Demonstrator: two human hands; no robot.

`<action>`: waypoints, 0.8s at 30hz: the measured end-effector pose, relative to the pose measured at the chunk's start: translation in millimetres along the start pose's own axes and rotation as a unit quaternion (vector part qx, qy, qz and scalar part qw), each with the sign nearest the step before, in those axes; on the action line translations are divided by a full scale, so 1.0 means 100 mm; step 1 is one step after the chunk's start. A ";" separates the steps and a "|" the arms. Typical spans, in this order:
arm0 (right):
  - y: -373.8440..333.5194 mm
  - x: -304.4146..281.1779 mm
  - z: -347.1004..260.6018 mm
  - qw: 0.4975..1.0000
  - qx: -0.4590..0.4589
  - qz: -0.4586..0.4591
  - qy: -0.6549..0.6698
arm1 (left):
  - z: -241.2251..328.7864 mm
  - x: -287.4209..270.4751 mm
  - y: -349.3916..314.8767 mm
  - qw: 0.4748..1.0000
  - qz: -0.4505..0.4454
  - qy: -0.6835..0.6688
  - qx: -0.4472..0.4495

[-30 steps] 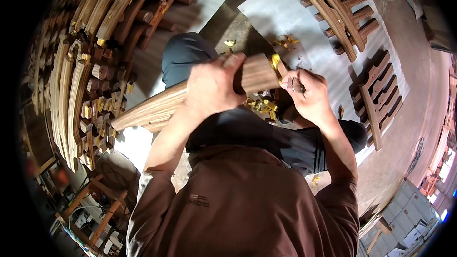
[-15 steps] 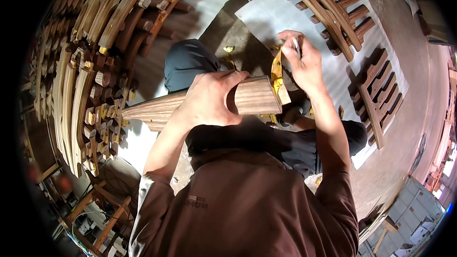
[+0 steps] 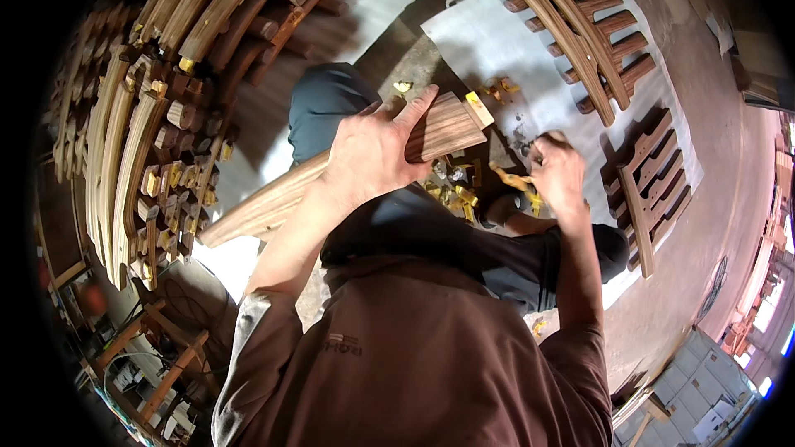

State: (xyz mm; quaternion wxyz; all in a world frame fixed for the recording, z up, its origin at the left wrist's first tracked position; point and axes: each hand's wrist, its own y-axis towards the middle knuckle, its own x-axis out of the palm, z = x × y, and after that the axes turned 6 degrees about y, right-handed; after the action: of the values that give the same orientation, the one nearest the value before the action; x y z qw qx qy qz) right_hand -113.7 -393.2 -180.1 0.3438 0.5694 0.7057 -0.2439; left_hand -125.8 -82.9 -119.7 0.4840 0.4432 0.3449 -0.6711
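A dark-grained wooden piece (image 3: 447,132) slants across my lap, wide at its right end and narrowing to the lower left. My left hand (image 3: 364,153) is wrapped over it close to the wide end, thumb and fingers on opposite edges. From that end juts a small pale tenon (image 3: 479,110) with yellow on its top. My right hand (image 3: 557,174) is closed, apart from the wood and to its right. A crumpled strip of yellow tape (image 3: 512,177) hangs at its fingers. Blur hides whether a tool is also in that hand.
Stacked wooden parts (image 3: 124,157), many with yellow-taped ends, fill the left. On a white sheet (image 3: 476,29) at the right lie slatted wooden frames (image 3: 654,182) and two long curved rails (image 3: 571,33). Yellow tape scraps (image 3: 455,199) litter the floor between my legs.
My right hand has moved down and right, away from the wood, and the yellow strip has come off the tenon with it. The wood's wide end has tilted up slightly.
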 end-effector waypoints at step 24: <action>0.54 -0.13 -0.90 0.965 -0.240 -0.096 0.031 | 0.03 0.03 -0.14 0.994 0.041 -0.046 0.094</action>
State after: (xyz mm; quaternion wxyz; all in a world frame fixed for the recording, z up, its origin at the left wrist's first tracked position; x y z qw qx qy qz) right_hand -78.4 -323.1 -109.8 0.4232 0.4067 0.8055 -0.0815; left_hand -140.0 -82.8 -120.8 0.4824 0.4690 0.2393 -0.7001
